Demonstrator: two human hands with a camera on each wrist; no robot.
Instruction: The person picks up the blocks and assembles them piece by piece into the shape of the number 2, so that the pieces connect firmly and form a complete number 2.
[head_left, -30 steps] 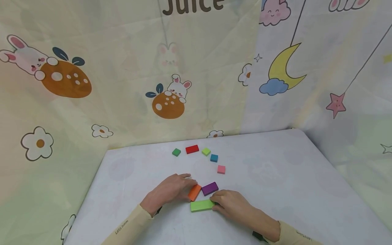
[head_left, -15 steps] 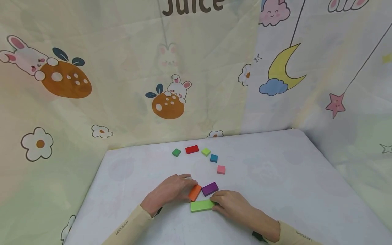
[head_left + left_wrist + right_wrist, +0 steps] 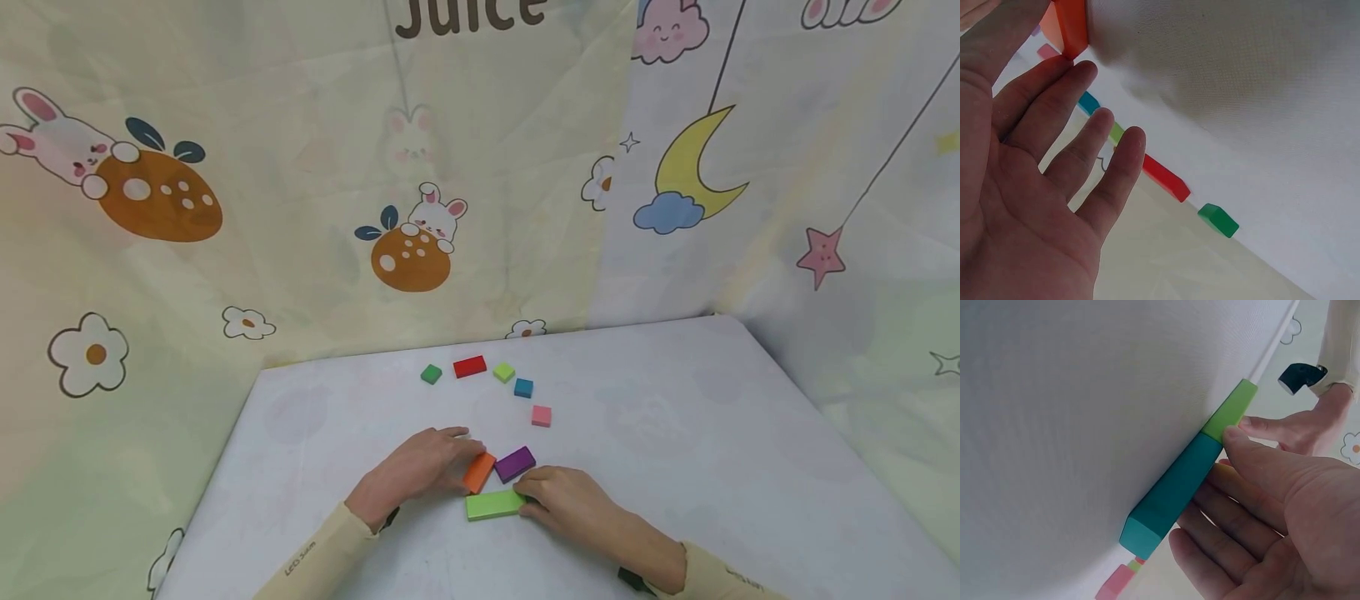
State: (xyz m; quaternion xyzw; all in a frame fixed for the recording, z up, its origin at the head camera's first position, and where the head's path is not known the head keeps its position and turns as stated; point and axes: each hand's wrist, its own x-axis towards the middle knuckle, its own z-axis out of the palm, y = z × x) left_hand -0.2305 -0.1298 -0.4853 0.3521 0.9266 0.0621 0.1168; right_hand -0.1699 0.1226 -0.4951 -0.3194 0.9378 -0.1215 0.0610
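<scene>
My left hand (image 3: pixel 423 467) pinches the orange block (image 3: pixel 480 472) between thumb and index finger, the other fingers extended in the left wrist view. My right hand (image 3: pixel 566 500) holds the right end of a long light green block (image 3: pixel 492 505), thumb on its near side. In the right wrist view, a teal block (image 3: pixel 1175 487) lies end to end with that light green block (image 3: pixel 1232 409), and the thumb rests at their join. From the head view, the hand hides the teal block. A purple block (image 3: pixel 514 464) lies close to the orange one, behind the light green block.
Farther back on the white table (image 3: pixel 337 408), small blocks form a loose curve: dark green (image 3: pixel 431 374), red (image 3: pixel 469 367), lime (image 3: pixel 504 372), blue (image 3: pixel 523 388) and pink (image 3: pixel 542 416). A printed cloth (image 3: pixel 300 183) hangs behind the table.
The orange block has shifted very slightly to the right with the left hand. The right hand and the other blocks look the same.
</scene>
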